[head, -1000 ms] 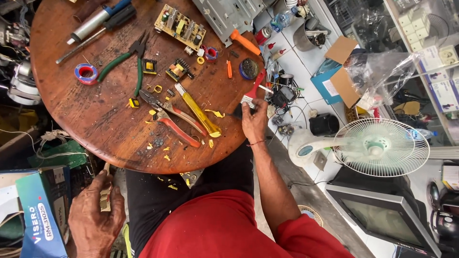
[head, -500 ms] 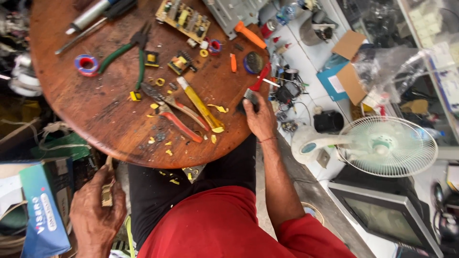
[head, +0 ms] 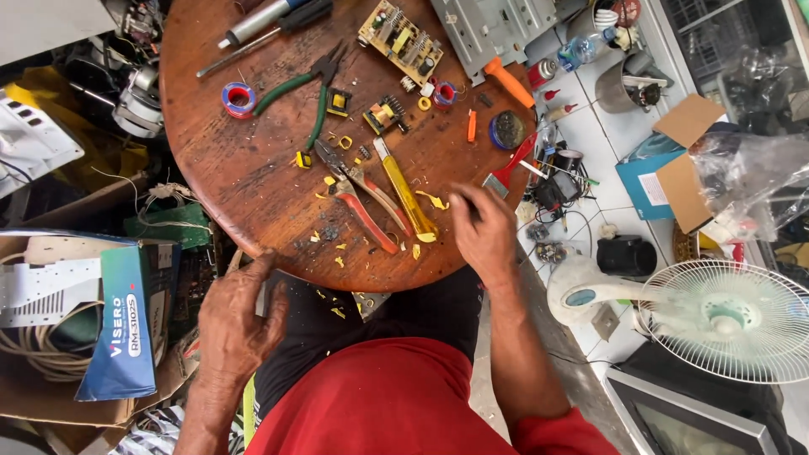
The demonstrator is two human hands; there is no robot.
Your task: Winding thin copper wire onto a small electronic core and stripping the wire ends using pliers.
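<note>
I sit at a round wooden table (head: 253, 185). My right hand (head: 486, 234) hovers over its near right edge with the fingers curled and blurred; whether they hold anything is unclear. Just left of it lie a yellow utility knife (head: 405, 190) and red-handled pliers (head: 364, 212) among yellow scraps. My left hand (head: 238, 322) is at the table's near edge, pinching a small grey part (head: 263, 297). Farther back are green-handled pliers (head: 302, 91), a circuit board (head: 400, 38) and small transformers (head: 384, 114).
A red and blue solder spool (head: 238, 99), an orange-handled screwdriver (head: 506, 80) and a round tin (head: 508, 130) also lie on the table. A white fan (head: 726, 321) stands on the floor at right. A blue-green cardboard box (head: 126, 324) sits at left amid clutter.
My right hand has drawn in from the table's right rim toward the near edge. My left hand has risen from beside my leg to the table's edge.
</note>
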